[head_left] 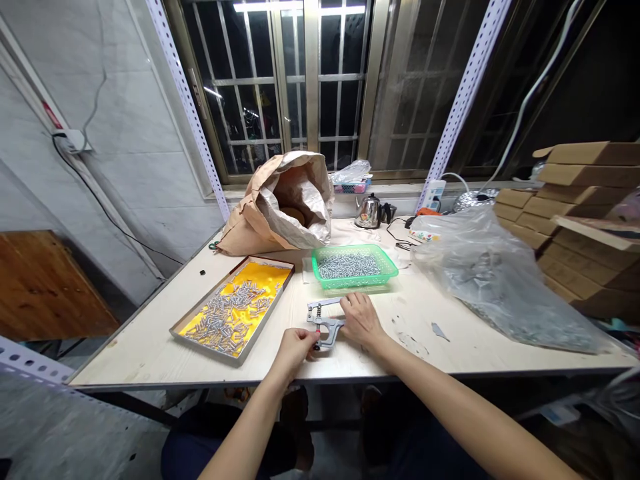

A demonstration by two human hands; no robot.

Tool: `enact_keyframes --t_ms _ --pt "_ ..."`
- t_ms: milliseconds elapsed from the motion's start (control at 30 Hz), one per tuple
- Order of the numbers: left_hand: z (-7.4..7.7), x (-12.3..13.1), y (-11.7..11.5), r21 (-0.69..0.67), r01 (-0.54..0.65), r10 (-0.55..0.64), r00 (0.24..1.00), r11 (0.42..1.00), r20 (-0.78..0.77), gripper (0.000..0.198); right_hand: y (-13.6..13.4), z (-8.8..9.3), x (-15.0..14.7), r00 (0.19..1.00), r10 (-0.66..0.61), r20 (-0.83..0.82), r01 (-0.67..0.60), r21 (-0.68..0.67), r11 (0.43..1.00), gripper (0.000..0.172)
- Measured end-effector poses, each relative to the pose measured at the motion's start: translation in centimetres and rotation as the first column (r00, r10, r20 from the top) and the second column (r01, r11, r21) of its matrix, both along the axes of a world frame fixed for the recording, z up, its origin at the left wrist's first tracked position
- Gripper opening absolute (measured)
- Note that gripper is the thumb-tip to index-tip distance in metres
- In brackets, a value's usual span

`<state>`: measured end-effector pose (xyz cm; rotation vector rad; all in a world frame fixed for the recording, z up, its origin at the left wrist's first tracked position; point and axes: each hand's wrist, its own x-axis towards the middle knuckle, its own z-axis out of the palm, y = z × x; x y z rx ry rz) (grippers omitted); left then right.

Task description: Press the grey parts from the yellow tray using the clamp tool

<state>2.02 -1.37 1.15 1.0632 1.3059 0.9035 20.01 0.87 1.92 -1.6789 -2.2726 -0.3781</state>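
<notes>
My right hand (361, 320) is closed around the handles of grey metal snap-fastener pliers (327, 327), which have a C-shaped frame, a small coil spring and a red spot near the jaw. The pliers are held just above the table's front part, jaw end to the left. At that jaw end, my left hand (296, 348) pinches thumb and fingers together; whatever lies between them is too small or hidden to name. Behind the pliers stands a green plastic basket (325, 283) of small grey metal pieces. A shallow tray (239, 359) with a yellow bottom, to the left, holds many small metal pieces.
A large open paper sack (250, 223) leans at the back of the table (155, 333). Behind the basket are a metal kettle (369, 212) and cables. A clear plastic bag (500, 287) lies on the right, beside stacked cardboard boxes (575, 227).
</notes>
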Motion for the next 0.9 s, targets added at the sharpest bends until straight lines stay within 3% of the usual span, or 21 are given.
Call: enact_keyframes --t_ms 100,200,267,333,400,533,633,733,800,833,900 --pt "-0.1 0.5 0.0 0.061 -0.046 0.051 0.995 0.997 -0.083 0.018 -0.2 -0.5 0.0 0.995 -0.033 -0.091 0.042 0.099 0.994 0.033" --pt "-0.8 0.4 0.3 0.115 -0.198 0.206 0.977 0.973 -0.060 0.014 -0.2 -1.4 0.4 0.983 -0.062 -0.172 0.091 0.164 0.982 0.043" --pt "-0.8 0.0 1.0 0.197 -0.348 0.358 0.934 0.916 -0.015 0.016 0.0 -1.8 0.9 0.979 -0.075 -0.189 0.106 0.163 0.981 0.045" --pt "0.1 0.0 2.5 0.301 -0.444 0.458 0.889 0.844 0.026 0.020 0.1 -2.2 1.3 0.979 -0.065 -0.192 0.094 0.144 0.985 0.044" --pt "2.1 0.8 4.8 0.388 -0.419 0.443 0.896 0.821 0.031 0.021 0.2 -2.4 1.4 0.980 -0.040 -0.194 0.064 0.117 0.991 0.043" --pt "6.5 4.2 10.5 0.462 -0.226 0.295 0.952 0.858 -0.083 0.027 0.0 -2.6 1.0 0.982 -0.008 -0.189 0.028 0.105 0.994 0.040" --pt "7.4 4.5 12.9 0.524 -0.131 0.277 0.938 0.842 -0.210 0.036 0.0 -2.9 1.0 0.985 0.014 -0.174 0.009 0.130 0.991 0.043" --pt "6.2 0.9 12.5 0.597 -0.025 0.319 0.863 0.802 -0.393 0.031 0.1 -3.2 1.2 0.987 0.016 -0.160 0.009 0.157 0.988 0.046" --pt "5.3 -3.5 11.4 0.554 -0.005 0.387 0.720 0.832 -0.576 0.027 0.1 -3.4 1.3 0.988 0.018 -0.157 0.009 0.167 0.986 0.045" --pt "5.1 -6.0 10.8 0.500 -0.028 0.413 0.606 0.865 -0.680 0.026 0.1 -3.4 1.2 0.987 0.021 -0.158 0.006 0.170 0.986 0.045" --pt "4.8 -10.8 9.8 0.430 -0.097 0.421 0.477 0.898 -0.771 0.025 0.1 -3.4 1.1 0.986 0.031 -0.162 -0.002 0.173 0.985 0.043"
